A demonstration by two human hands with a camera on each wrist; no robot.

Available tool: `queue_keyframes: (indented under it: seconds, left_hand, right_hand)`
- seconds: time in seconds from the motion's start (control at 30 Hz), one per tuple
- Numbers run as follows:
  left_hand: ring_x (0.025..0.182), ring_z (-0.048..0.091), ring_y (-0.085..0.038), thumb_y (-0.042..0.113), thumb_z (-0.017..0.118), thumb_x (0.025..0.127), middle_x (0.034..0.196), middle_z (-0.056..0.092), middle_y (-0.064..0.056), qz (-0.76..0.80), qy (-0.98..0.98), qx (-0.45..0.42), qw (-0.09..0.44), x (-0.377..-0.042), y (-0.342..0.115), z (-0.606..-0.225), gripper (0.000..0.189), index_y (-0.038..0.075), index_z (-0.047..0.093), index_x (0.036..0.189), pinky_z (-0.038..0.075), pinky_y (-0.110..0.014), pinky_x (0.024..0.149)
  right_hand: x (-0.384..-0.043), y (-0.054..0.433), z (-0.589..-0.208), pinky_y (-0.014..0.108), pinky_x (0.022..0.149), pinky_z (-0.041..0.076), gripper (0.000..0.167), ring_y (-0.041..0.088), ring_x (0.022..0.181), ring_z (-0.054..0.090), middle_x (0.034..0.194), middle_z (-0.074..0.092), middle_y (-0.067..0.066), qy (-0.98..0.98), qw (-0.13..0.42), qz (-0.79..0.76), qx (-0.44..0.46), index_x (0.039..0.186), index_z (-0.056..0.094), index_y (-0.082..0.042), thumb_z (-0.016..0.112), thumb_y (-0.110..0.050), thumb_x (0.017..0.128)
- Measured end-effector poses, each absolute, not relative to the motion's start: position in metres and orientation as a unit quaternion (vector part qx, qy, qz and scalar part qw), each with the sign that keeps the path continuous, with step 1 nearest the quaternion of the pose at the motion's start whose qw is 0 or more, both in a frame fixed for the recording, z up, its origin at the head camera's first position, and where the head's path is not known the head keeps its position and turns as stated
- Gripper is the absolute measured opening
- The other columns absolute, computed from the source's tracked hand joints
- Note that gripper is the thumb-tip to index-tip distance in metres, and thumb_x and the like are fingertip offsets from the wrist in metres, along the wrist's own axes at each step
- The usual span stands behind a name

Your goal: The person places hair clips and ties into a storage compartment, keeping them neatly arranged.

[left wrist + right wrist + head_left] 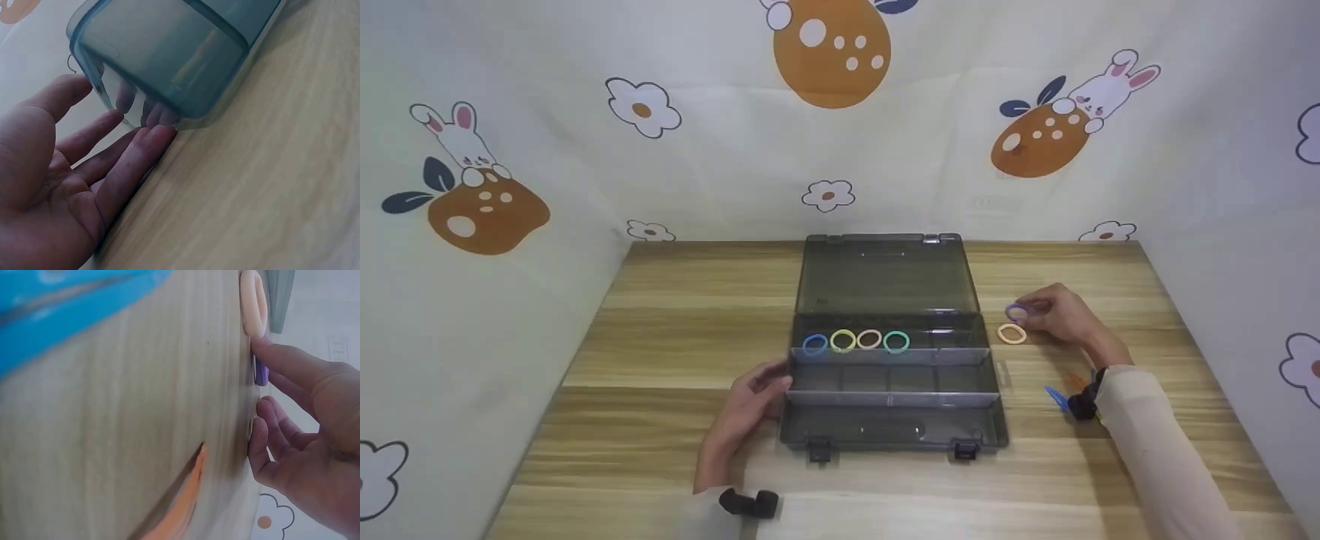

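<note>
In the head view a dark see-through plastic case (894, 444) lies with its lid (889, 274) raised at the back. Fingertips of my left hand (748, 401) touch its left side wall, fingers fairly straight in the left wrist view. To the right of the case, my right hand (1065, 315) pinches a purple hair tie (1016, 312) between thumb and finger, at the tabletop. Just in front of it lies a peach hair tie (1012, 334). Blue (815, 345), yellow (843, 341), pink (869, 339) and green (896, 343) hair ties stand in a row in the case's back compartment.
A blue looped item (1057, 399) and an orange item (1077, 380) lie by the right wrist, partly hidden by it. Pale dividers (889, 398) split the case lengthwise. A patterned cloth (720, 165) hangs behind the wooden table (660, 405) and along both sides.
</note>
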State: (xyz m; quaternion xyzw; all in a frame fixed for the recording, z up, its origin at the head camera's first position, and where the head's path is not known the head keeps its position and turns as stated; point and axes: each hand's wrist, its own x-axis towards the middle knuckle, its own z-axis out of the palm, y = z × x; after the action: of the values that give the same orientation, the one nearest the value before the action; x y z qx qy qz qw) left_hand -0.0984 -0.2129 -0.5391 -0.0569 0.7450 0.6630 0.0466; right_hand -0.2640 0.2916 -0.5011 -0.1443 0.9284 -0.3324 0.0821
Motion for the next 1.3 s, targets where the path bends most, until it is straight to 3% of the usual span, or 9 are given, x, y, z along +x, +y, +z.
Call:
queue_keyframes:
  seconds: [0.17,0.3,0.5,0.87,0.97,1.2,1.3]
  left_hand:
    - [0.131,0.057,-0.029,0.014,0.067,0.096,0.14,0.06,-0.019,0.663,0.745,-0.056,0.046,-0.1,-0.213,-0.54,0.044,-0.001,0.058,0.136,0.046,-0.032,0.111]
    - [0.132,0.056,-0.03,0.015,0.067,0.096,0.141,0.06,-0.02,0.66,0.749,-0.052,0.044,-0.1,-0.213,-0.54,0.044,-0.001,0.058,0.136,0.043,-0.04,0.115]
    - [0.131,0.056,-0.029,0.018,0.068,0.095,0.139,0.061,-0.017,0.656,0.751,-0.057,0.047,-0.099,-0.214,-0.539,0.044,0.001,0.059,0.135,0.042,-0.043,0.116]
    - [0.132,0.056,-0.031,0.017,0.067,0.096,0.14,0.06,-0.019,0.656,0.751,-0.053,0.044,-0.1,-0.214,-0.538,0.044,-0.001,0.059,0.135,0.041,-0.045,0.116]
    - [0.133,0.054,-0.032,0.016,0.067,0.096,0.14,0.059,-0.02,0.651,0.756,-0.05,0.044,-0.101,-0.215,-0.538,0.045,-0.002,0.058,0.136,0.041,-0.044,0.116]
    - [0.134,0.054,-0.033,0.019,0.067,0.096,0.14,0.06,-0.019,0.649,0.758,-0.048,0.046,-0.101,-0.215,-0.54,0.046,-0.001,0.058,0.136,0.039,-0.047,0.118]
    - [0.135,0.054,-0.032,0.019,0.068,0.096,0.14,0.061,-0.018,0.652,0.755,-0.049,0.048,-0.1,-0.215,-0.542,0.045,0.0,0.059,0.136,0.039,-0.046,0.118]
  right_hand:
    - [-0.267,0.291,-0.502,0.052,0.096,0.053,0.031,0.037,0.106,0.067,0.112,0.072,0.022,0.93,0.078,-0.334,-0.133,0.113,0.074,0.001,0.078,-0.017,0.087]
    - [-0.265,0.289,-0.504,0.042,0.091,0.051,0.029,0.033,0.105,0.062,0.108,0.067,0.019,0.936,0.064,-0.326,-0.119,0.106,0.076,-0.002,0.079,-0.024,0.087]
    - [-0.263,0.286,-0.507,0.033,0.081,0.047,0.029,0.03,0.098,0.058,0.104,0.061,0.018,0.942,0.047,-0.31,-0.121,0.1,0.077,-0.001,0.081,-0.026,0.085]
    - [-0.259,0.275,-0.49,0.03,0.081,0.047,0.03,0.028,0.099,0.059,0.11,0.063,0.017,0.934,0.054,-0.333,-0.116,0.104,0.077,-0.004,0.079,-0.028,0.087]
    - [-0.258,0.269,-0.477,0.033,0.079,0.05,0.028,0.03,0.097,0.061,0.111,0.065,0.017,0.931,0.04,-0.34,-0.126,0.104,0.077,-0.006,0.078,-0.029,0.088]
    - [-0.254,0.254,-0.46,0.05,0.092,0.052,0.021,0.032,0.104,0.06,0.109,0.067,0.016,0.923,0.008,-0.341,-0.177,0.102,0.076,-0.004,0.078,-0.019,0.088]
    - [-0.251,0.246,-0.456,0.05,0.092,0.052,0.021,0.032,0.104,0.061,0.109,0.067,0.016,0.921,-0.004,-0.341,-0.189,0.102,0.075,-0.003,0.078,-0.017,0.087]
